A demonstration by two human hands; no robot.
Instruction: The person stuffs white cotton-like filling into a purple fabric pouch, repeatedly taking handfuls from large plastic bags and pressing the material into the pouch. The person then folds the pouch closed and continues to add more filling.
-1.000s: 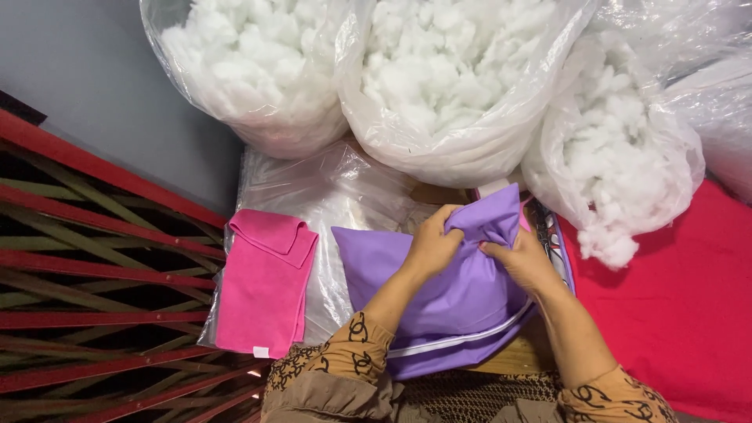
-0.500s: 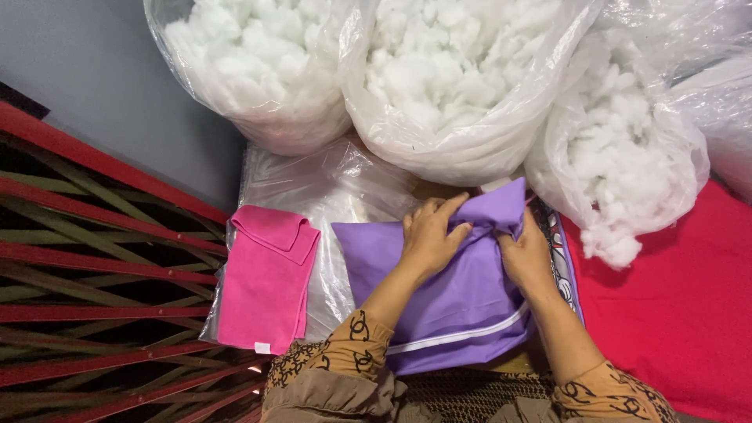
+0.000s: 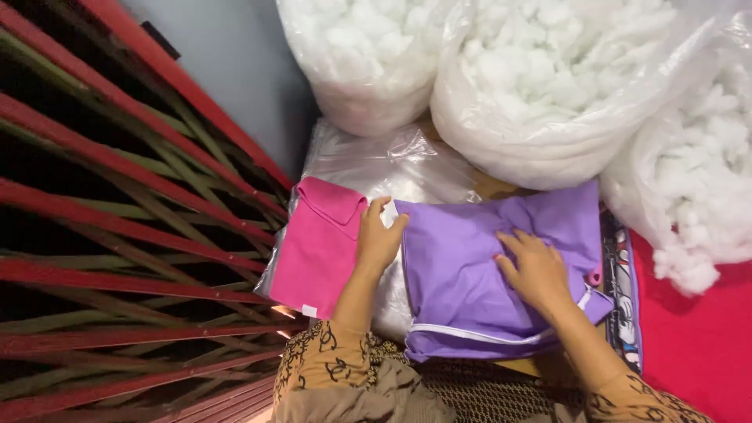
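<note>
Soft, light purple cover (image 3: 478,266) lies flat under the right hand (image 3: 536,270); left hand (image 3: 378,239), fingers spread, presses its left edge.

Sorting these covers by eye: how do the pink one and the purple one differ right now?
The purple cover looks larger than the pink cover. The right hand lies flat on the purple cover; the pink cover has only the left hand at its edge. The purple cover shows a white zipper line; the pink cover shows none. Both lie flat.
</note>
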